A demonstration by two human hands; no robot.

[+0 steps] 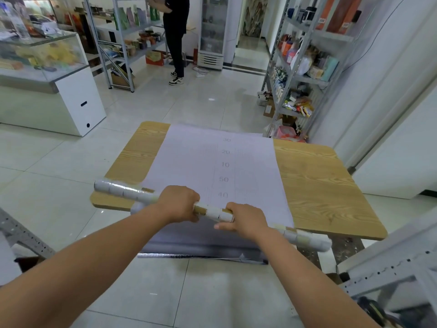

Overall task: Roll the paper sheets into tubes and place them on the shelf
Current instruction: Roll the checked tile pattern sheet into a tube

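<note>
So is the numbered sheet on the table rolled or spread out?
Spread out: the numbered sheet lies flat across the wooden table, its printed numbers showing.

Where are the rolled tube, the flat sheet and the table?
rolled tube [123,191]: head view, its patterned left end.
flat sheet [189,166]: head view, blank left half.
table [319,185]: head view, bare wood on right.

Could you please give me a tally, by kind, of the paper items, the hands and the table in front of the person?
Rolled paper tube: 1
Unrolled paper sheet: 1 (I cannot tell if more lie under it)
Hands: 2, left hand and right hand, both holding the tube
Wooden table: 1
Total: 5
</note>
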